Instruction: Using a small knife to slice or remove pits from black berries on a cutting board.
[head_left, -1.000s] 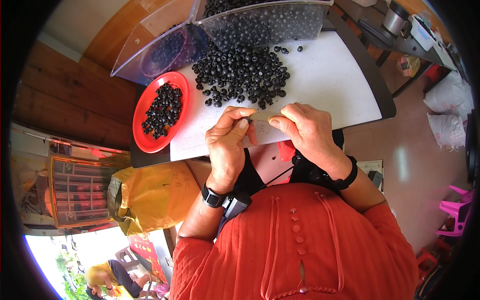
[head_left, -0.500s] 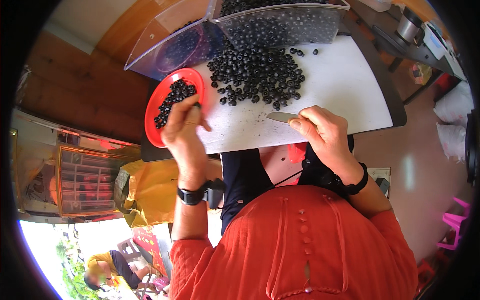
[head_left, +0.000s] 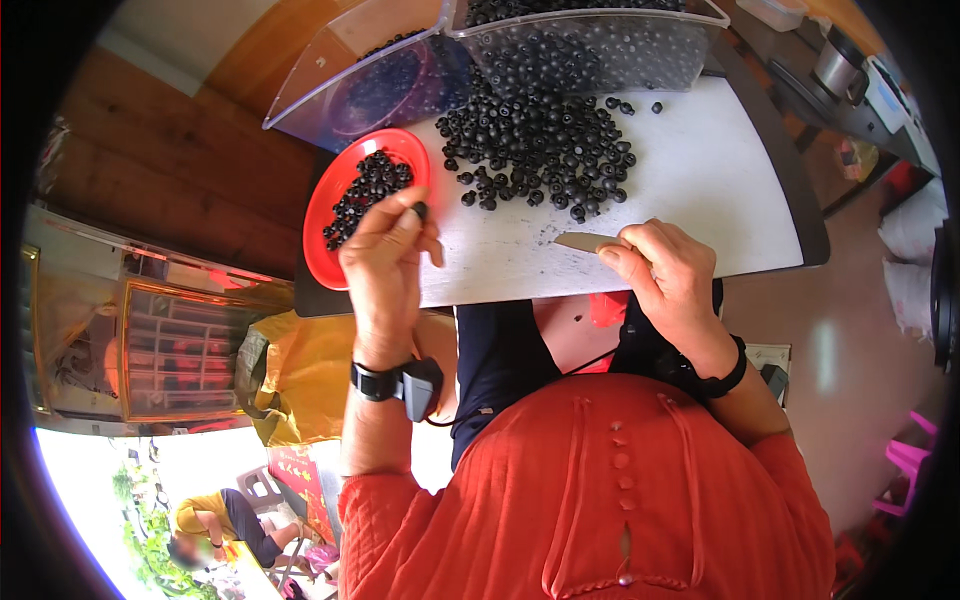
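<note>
My left hand [head_left: 383,262] hovers over the right edge of a red plate [head_left: 318,235], thumb and fingertips closed on one small round black rubber-like part [head_left: 420,210]. Several similar parts [head_left: 375,180] lie on the plate. In my right hand [head_left: 672,268] is a small knife [head_left: 582,241], its blade pointing left just above the white board [head_left: 710,190]. Beyond the blade a large heap of the black parts [head_left: 535,145] spreads across the board. Dark crumbs [head_left: 545,262] are scattered near the knife tip.
Two clear plastic bins holding more black parts stand at the back, one left [head_left: 300,105] and one right [head_left: 650,75]. A yellow bag [head_left: 300,375] sits left below the board. Another person [head_left: 205,515] sits at the lower left. A pink stool [head_left: 905,460] stands far right.
The whole scene has shifted slightly to the right in view. My left fingers have turned a little, and the part between them shows more clearly. The knife stays in my right hand.
</note>
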